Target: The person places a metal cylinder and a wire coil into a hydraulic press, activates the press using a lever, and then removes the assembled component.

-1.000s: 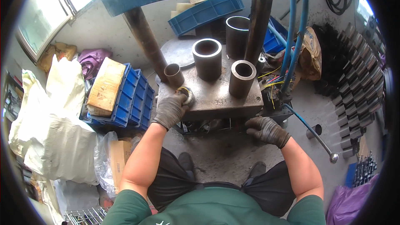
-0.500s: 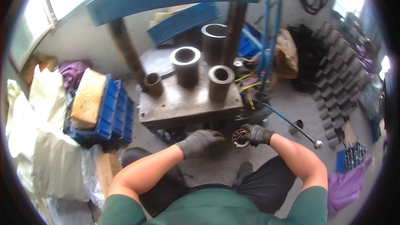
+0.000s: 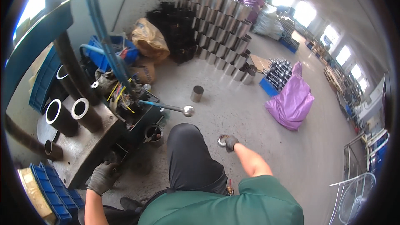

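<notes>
My right hand (image 3: 230, 143), in a dark grey glove, reaches out over the floor to the right of my knee. It is closed on a ring-shaped metal part (image 3: 221, 141), silvery at its rim and dark inside. My left hand (image 3: 103, 178), also gloved, is by the near edge of the press table (image 3: 89, 152). Its fingers are loosely bent, with nothing visible in them. On that table stand thick steel sleeves (image 3: 87, 116) and a short narrow tube (image 3: 53, 150).
A blue lever with a ball end (image 3: 188, 111) juts from the press above a dark bucket (image 3: 154, 134). One metal cylinder (image 3: 197, 94) stands on the floor before stacked cylinders (image 3: 221, 33). A purple sack (image 3: 293, 104) leans by a blue crate of metal parts (image 3: 268, 87). Blue crates (image 3: 54, 193) sit lower left.
My view has swung to the right, away from the press. My right hand has carried the ring-shaped part out over the floor, while my left hand stays near the press.
</notes>
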Demonstrator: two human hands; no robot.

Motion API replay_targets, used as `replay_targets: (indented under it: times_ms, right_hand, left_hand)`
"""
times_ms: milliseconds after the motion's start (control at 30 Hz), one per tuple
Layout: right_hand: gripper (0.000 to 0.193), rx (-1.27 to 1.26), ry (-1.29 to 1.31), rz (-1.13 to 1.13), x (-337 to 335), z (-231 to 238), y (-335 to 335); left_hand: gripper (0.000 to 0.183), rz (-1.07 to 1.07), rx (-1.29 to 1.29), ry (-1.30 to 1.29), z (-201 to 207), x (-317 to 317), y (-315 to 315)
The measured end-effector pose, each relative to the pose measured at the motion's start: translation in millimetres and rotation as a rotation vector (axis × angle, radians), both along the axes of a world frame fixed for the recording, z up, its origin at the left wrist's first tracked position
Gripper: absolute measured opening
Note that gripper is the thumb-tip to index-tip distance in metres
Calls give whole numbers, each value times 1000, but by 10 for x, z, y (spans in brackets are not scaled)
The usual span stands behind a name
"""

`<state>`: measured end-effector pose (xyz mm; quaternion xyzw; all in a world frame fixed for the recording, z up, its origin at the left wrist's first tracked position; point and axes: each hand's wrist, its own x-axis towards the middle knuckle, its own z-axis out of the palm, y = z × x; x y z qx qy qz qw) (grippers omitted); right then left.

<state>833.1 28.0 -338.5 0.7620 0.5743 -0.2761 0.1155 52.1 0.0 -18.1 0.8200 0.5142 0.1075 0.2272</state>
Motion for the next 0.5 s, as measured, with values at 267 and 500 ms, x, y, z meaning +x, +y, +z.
replay_targets:
  times_ms: [267,500]
  right_hand:
    - [54,-676,-79,-604,-438,-613,-2339]
    - [49,-559,-164,-709,-260,-832,-2776]
  left_hand:
    - [37,118,-110,23,387,28,-481]
    - [36,167,-148,-49,-318,-308,-614]
